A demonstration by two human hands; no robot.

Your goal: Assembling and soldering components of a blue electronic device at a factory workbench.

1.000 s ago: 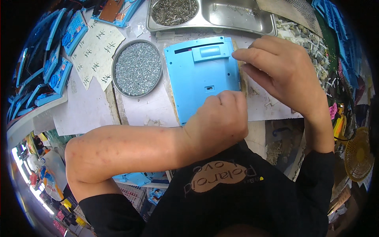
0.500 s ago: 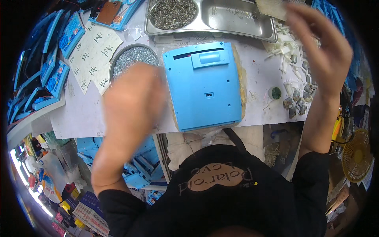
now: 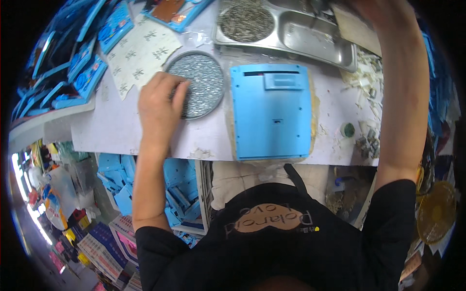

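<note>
My left hand (image 3: 158,99) rests at the left rim of a round metal dish (image 3: 201,82) full of small shiny screws. Its fingers are curled, with the thumb over the screws; the fingertips are hidden, so anything held does not show. My right arm stretches far forward; the right hand (image 3: 381,12) is blurred and cut off by the top edge, near a beige board (image 3: 357,31) and a steel tray (image 3: 318,41). Between the arms a flat blue plastic casing (image 3: 269,114) lies on the table, with a slot, a raised tab and several holes, touched by neither hand.
The tray's round compartment holds many small metal parts (image 3: 246,23). White plastic pieces (image 3: 361,80) and a green-topped round item (image 3: 347,129) lie to the right. Blue casings (image 3: 82,72) are piled at the far left, beside patterned paper (image 3: 141,53). More blue parts (image 3: 182,189) sit in a bin below.
My left hand has gone from a blur in front of the dish to its left rim. My right hand has reached farther forward to the top edge. The whole view has shifted.
</note>
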